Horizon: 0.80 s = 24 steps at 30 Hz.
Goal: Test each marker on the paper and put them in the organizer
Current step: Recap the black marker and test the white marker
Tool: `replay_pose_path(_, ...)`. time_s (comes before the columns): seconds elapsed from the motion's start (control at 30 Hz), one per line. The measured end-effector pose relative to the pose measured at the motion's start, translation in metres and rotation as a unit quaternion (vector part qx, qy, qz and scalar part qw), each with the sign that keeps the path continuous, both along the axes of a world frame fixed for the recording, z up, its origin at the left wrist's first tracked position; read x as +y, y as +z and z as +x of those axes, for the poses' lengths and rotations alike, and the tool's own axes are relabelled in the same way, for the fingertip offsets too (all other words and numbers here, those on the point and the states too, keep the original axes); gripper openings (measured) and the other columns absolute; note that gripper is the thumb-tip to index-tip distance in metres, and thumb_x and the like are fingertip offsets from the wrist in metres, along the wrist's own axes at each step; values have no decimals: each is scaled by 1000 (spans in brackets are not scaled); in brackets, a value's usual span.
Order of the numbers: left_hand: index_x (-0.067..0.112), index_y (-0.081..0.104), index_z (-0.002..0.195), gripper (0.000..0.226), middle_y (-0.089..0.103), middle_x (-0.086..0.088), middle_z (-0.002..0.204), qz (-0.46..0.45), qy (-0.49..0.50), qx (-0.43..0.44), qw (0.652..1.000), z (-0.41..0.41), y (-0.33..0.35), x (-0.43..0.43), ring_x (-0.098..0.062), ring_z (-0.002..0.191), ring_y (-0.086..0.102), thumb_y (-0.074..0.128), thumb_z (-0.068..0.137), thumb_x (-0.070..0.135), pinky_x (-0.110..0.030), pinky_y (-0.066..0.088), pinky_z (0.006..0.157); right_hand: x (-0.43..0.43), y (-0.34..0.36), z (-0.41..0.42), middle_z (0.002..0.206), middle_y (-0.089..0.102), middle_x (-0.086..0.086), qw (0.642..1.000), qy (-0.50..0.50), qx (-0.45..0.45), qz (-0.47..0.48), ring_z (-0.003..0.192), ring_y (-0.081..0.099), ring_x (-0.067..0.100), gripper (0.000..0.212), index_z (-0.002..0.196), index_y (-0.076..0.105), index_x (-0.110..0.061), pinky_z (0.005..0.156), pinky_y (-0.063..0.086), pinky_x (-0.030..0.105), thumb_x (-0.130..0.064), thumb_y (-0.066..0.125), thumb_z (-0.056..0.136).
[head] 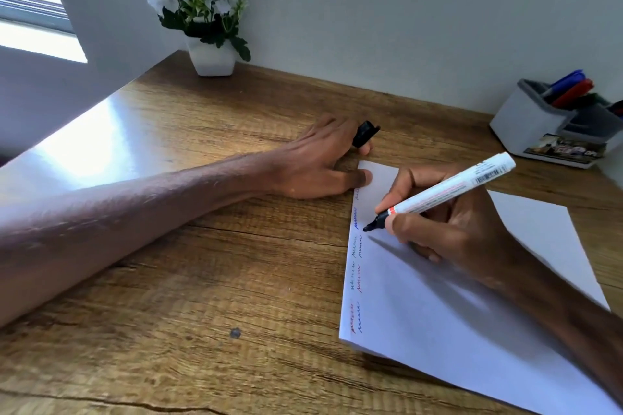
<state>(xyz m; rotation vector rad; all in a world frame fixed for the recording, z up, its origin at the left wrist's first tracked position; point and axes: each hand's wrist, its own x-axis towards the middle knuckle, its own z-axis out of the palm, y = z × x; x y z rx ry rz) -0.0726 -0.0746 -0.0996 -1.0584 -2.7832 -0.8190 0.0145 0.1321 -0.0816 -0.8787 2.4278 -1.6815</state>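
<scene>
Bench (175,313) wood fills the foreground, and the paper (438,330) lies on it with one long edge carrying a column of scribbles (357,266) in red, blue, green and black. Over that edge the right hand (448,229) grips a white marker (448,190) in a writing pinch, its black tip (365,228) at a bare gap in the column; whether it touches the sheet I cannot tell. At the paper's far corner the left hand (317,162) pins the sheet with its thumb (360,177) and holds the black cap (365,133) between curled fingers, just off the paper. To do this stroke well, I judge the tip should go down lightly in the free gap, clear of the blue mark beside it, and make a short wavy line parallel to the others so each colour reads separately. The thumb's pressure matters, since the sheet would likely slide on the glossy wood. Afterwards the cap should click fully on before the marker goes to the organizer (526,125), beyond the paper's far side, where other markers (569,87) already stand.
</scene>
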Motion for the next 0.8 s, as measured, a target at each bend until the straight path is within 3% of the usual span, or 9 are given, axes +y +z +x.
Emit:
replay_pose_path(0.17,18,48,114,31,55,4,124,10,-3,5,1000,0,1,1,-16,120,43,57,94,39,-32,34,97,-1,-1,1,51,60,-19,1000,4,7,2,42,54,-3,4,76,67,2,46,36,4,5,66,75)
replay_pose_path(0.3,19,47,113,32,55,2,124,3,-3,6,1000,1,1,0,-18,120,43,55,93,42,-35,36,98,-2,-1,1,51,60,-19,1000,-2,20,11,42,52,-2,3,76,68,2,46,35,4,4,67,74)
replay_pose_path(0.53,19,46,113,33,56,3,122,7,-8,10,1000,0,-1,0,-18,120,44,54,91,43,-34,36,98,-3,-3,0,66,69,6,997,-18,45,52,52,55,2,4,73,73,-5,50,38,10,-2,72,70)
replay_pose_path(0.8,19,47,114,39,56,4,124,-1,-9,10,1000,-1,-1,0,-18,121,43,49,88,47,-35,36,100,-2,-4,0,67,70,3,997,-34,38,52,56,58,3,3,76,73,-6,52,42,12,-8,75,73)
